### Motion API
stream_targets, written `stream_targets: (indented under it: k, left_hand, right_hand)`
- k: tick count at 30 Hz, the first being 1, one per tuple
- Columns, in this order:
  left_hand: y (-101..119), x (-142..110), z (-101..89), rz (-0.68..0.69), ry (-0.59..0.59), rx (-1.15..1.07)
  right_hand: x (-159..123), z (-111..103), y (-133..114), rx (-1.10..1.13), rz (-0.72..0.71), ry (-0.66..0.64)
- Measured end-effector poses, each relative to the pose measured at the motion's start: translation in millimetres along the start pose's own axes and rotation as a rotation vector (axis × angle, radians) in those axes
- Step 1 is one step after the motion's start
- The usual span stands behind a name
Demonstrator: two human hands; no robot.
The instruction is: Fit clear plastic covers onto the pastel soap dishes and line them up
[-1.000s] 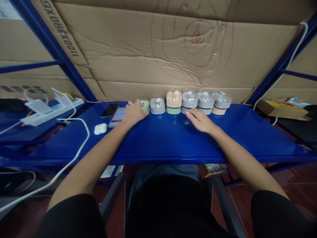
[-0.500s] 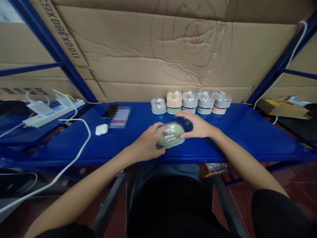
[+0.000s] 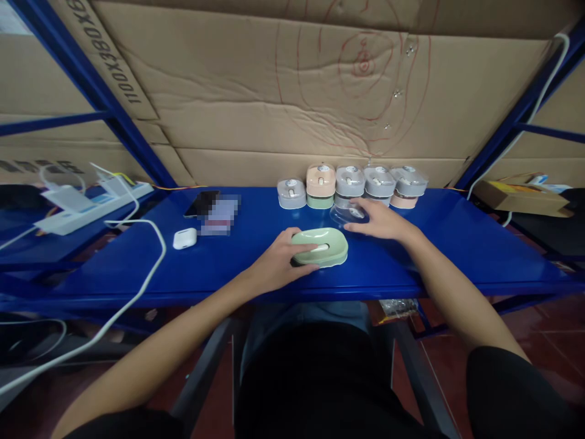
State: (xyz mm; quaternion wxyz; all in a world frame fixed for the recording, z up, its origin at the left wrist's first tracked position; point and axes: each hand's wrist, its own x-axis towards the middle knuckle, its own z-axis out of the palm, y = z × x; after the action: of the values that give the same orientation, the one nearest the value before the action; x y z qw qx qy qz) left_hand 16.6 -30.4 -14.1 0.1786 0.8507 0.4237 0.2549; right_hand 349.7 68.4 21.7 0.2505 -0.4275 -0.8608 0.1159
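Blue steel shelf [image 3: 457, 256] for a bench here, with flattened cardboard [image 3: 256, 103] behind it, scribbled on in red pen. My left hand [image 3: 276, 263] is on a pale green oval soap box [image 3: 320, 247] sitting out front on the shelf, near the edge closest to me. Fingers are curled over its left end, so that one's properly held. My right hand [image 3: 381, 221] is off to the side with its fingers [image 3: 361, 208] spread on a clear plastic lid [image 3: 348, 214], which sits on the blue top just in front of the row. Can't really tell if I'm gripping it or just resting on it.

Behind all that, more soap boxes [image 3: 351, 186] are lined up against the cardboard, in grey, peach and green, some stacked in pairs. Over to the left there's a black phone [image 3: 200, 203] beside a pixelated card [image 3: 221, 214], a white earbud case [image 3: 184, 238], and a white cable [image 3: 137, 268] running off the shelf. A white power strip [image 3: 91, 208] sits further left.
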Motion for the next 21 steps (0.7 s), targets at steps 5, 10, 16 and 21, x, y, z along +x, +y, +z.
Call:
stream_targets:
  k: [5,10,16,21]
  left_hand:
    - [-2,3,0.4,0.009,0.062,0.053]
    - [-8,6,-19.3,-0.062,0.162,0.108]
    - [-34,-11,-45.1,-0.22,0.221,0.273]
    - [-54,-25,-46.0,-0.345,0.149,0.318]
  right_hand:
    - [3,0,23,-0.068,0.079,-0.113]
    - [3,2,24,-0.023,0.077,-0.131]
    - [3,7,36,-0.127,0.085,-0.161]
    - [2,9,45,-0.15,0.088,-0.166]
